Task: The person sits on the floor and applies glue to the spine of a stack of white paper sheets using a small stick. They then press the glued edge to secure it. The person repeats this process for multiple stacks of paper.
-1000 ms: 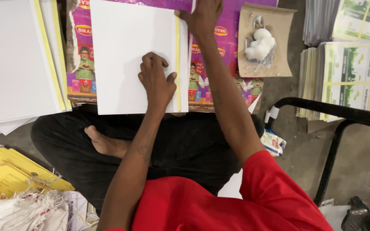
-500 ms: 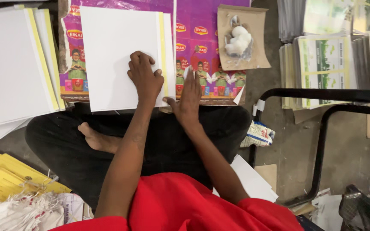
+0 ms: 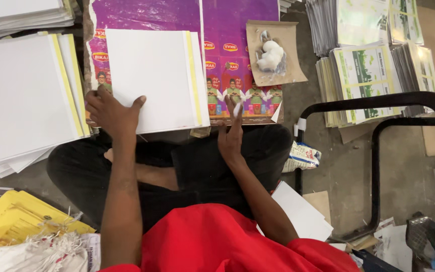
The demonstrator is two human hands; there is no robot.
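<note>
Centrally, left hand (image 3: pixel 111 113) flat, pressing white sheet (image 3: pixel 152 78) on purple printed board (image 3: pixel 237 30); right hand (image 3: pixel 231 135) open.

**Where everything is lying around the seated person**

A white sheet (image 3: pixel 152 78) is lying on a printed board (image 3: pixel 237 60) at the far centre. The left hand (image 3: pixel 111 113) is resting on the sheet's near left corner, while the right hand (image 3: pixel 231 133) is hovering at the board's near edge, just right of the sheet. A stack of sheets (image 3: pixel 21 95) is sitting to the left. A cardboard scrap (image 3: pixel 285 53) is lying on the board's right edge, bearing a lump of paste (image 3: pixel 270 55). Printed stacks (image 3: pixel 368 75) are standing far right. A metal frame (image 3: pixel 378 151) is standing near right, and folders (image 3: pixel 11 216) are lying near left.
</note>
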